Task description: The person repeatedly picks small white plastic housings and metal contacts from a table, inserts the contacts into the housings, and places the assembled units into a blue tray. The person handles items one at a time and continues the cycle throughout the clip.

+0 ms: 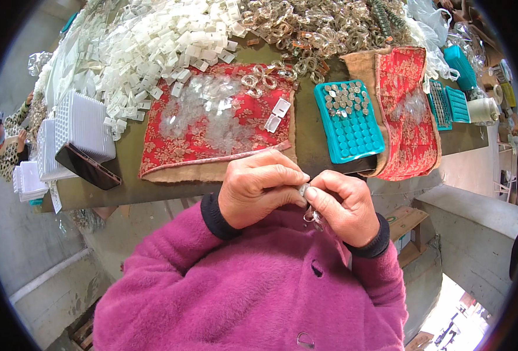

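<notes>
Close to my chest, just off the table's front edge, my left hand [257, 188] and my right hand [348, 206] meet fingertip to fingertip. Both pinch one small silvery piece [304, 189] between thumb and forefinger. Shiny clear loops [313, 217] hang below it beside my right thumb; my fingers hide much of the piece, so its kind cannot be made out. Beyond my left hand lies a red flowered cloth [159, 140] bearing many thin clear pieces [212, 111] and two small white square parts [281, 107]. A teal tray [361, 153] with round silvery discs [345, 96] rests farther right.
White plastic parts [171, 44] are heaped at the back left, clear ring-shaped bands [305, 26] at the back right. Stacked white trays [86, 126] and a dark phone [88, 166] stand left. Rightward lie another red cloth [411, 143], teal trays [458, 105] and a thread spool [482, 111].
</notes>
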`<action>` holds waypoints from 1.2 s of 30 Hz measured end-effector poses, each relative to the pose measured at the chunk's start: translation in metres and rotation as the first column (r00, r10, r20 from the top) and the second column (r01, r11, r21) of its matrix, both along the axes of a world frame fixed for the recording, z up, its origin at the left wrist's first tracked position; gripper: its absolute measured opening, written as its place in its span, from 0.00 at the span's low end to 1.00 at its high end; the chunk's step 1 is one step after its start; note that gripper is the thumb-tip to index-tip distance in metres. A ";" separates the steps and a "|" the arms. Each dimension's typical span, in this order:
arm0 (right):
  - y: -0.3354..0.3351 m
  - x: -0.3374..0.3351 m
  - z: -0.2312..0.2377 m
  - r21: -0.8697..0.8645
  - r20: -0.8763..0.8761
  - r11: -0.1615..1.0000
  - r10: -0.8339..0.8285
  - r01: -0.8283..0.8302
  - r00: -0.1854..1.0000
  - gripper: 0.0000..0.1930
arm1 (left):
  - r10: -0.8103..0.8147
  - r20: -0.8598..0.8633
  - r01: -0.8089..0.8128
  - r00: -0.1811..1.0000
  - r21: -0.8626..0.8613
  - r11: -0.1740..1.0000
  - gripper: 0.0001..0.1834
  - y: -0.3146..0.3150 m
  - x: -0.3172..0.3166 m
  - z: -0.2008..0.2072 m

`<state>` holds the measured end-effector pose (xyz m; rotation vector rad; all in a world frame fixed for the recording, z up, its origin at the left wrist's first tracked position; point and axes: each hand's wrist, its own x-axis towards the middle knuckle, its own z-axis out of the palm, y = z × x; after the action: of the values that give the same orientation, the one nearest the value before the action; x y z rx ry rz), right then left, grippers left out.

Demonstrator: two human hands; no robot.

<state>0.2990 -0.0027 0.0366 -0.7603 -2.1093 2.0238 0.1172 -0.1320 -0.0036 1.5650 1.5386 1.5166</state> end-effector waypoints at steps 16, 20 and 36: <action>-0.005 -0.074 -0.037 0.739 -0.164 0.664 0.014 0.113 0.986 0.08 | 0.233 0.626 -0.104 0.744 -0.236 0.966 0.16 -0.055 -0.035 -0.004; -0.006 -0.092 -0.040 0.845 -0.061 0.532 0.008 0.048 0.998 0.08 | 0.234 0.651 -0.057 0.722 -0.280 0.958 0.14 -0.055 -0.040 -0.006; -0.013 -0.068 -0.015 0.316 -0.252 0.932 -0.096 0.175 0.963 0.10 | 0.151 0.922 -0.029 0.357 -0.151 0.988 0.19 -0.050 -0.020 -0.005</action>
<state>0.2313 -0.0158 0.0213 -0.5639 -2.1176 1.5387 0.0974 -0.1823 -0.0089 0.2734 0.9382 1.8268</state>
